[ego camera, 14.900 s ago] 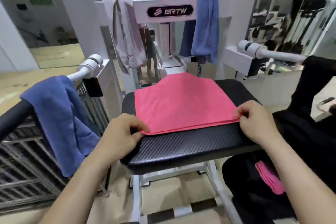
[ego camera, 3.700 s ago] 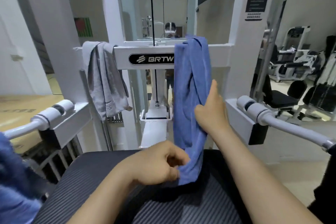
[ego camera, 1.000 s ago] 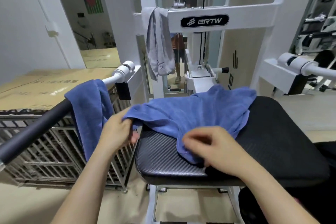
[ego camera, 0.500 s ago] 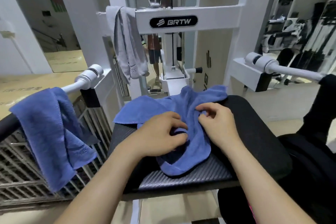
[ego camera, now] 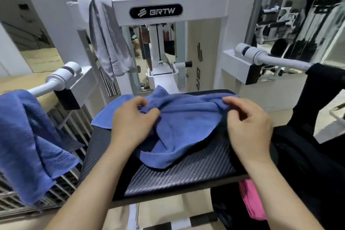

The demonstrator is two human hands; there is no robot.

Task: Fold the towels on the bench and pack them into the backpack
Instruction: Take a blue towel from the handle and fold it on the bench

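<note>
The left hand (ego camera: 134, 119) has its fingers curled and pinches a bunched fold of the blue towel (ego camera: 183, 127) near its far left part. The right hand (ego camera: 248, 123), fingers also curled, seems to pinch the towel's far right corner, though blur makes that grip less sure. Holding two far points apart like this looks like a way to draw the crumpled cloth flat before folding it. The towel lies rumpled on the black padded tabletop (ego camera: 177, 173), its near edge sagging toward the person, so the folding of this one has not yet begun. To the right, just beside the tabletop, the black backpack (ego camera: 308, 155) stands open with a pink towel (ego camera: 250, 198) already inside. A second blue towel (ego camera: 28, 136) hangs over the machine arm (ego camera: 56, 84) on the left, and a grey towel (ego camera: 108, 39) is draped on the white frame (ego camera: 201, 0) behind. Four towels in all: two blue, one grey, one pink; one backpack; two hands.
</note>
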